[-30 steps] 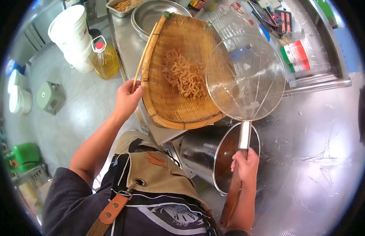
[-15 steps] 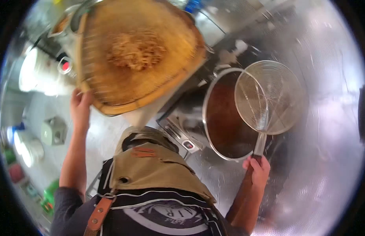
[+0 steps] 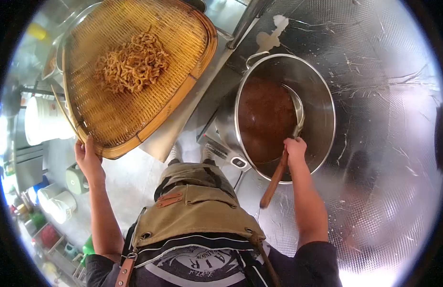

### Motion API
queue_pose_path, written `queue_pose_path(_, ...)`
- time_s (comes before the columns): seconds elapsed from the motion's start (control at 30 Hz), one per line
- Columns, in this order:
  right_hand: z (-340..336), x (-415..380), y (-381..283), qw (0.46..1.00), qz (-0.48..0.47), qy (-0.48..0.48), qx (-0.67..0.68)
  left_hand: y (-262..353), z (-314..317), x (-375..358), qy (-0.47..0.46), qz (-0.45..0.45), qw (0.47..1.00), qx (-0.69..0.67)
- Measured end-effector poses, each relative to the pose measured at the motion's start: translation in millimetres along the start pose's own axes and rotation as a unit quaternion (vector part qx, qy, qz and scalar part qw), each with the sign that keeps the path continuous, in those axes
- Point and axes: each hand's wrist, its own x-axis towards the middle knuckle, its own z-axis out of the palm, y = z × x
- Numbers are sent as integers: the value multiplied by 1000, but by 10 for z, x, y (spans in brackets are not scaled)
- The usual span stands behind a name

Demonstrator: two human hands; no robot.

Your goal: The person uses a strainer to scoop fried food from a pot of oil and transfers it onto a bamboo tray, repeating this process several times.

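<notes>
Strainer (image 3: 301, 111) dipped in the pot (image 3: 319, 115) at two o'clock
Right hand (image 3: 295, 146) grips its wooden handle (image 3: 273, 186); the mesh, hidden from view, seems sunk in brown liquid (image 3: 264, 115). Left hand (image 3: 88, 157) pinches a slim stick (image 3: 64, 111) by the bamboo tray (image 3: 121, 117) of golden-brown strips (image 3: 135, 68), ten o'clock. Lifting would call for a level hold

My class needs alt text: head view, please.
The right hand holds a brown-handled metal strainer in a round silver pot of brown liquid. The left hand has a thin tan stick at the edge of a yellow bamboo tray of brown strips.
</notes>
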Motion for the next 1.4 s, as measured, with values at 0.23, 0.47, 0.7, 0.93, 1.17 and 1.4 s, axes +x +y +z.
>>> queue_pose_path(0.23, 840, 528, -214, 985, 20, -115, -123, -116, -248, -298, 39, -10, 997, 71)
queue_pose_path(0.47, 486, -218, -221, 821, -207, -235, -477, -134, -111, -398, 91, -56, 992, -72)
queue_pose_path(0.7, -679, -880, -376, 775, -257, -274, -508, -84, 64, 24, 95, 127, 981, 113)
queue_pose_path(0.93, -1285, -1229, -745, 833, -377, -160, -372, -120, 194, 255, 49, 14, 998, -31)
queue_pose_path(1.17, -879, 104, -672, 782, -367, -136, -484, -107, 181, 241, 41, 14, 999, 0)
queue_pose_path(1.4, -123, 812, -586, 648, -321, -122, -680, -209, 54, 312, 48, -2, 999, 8)
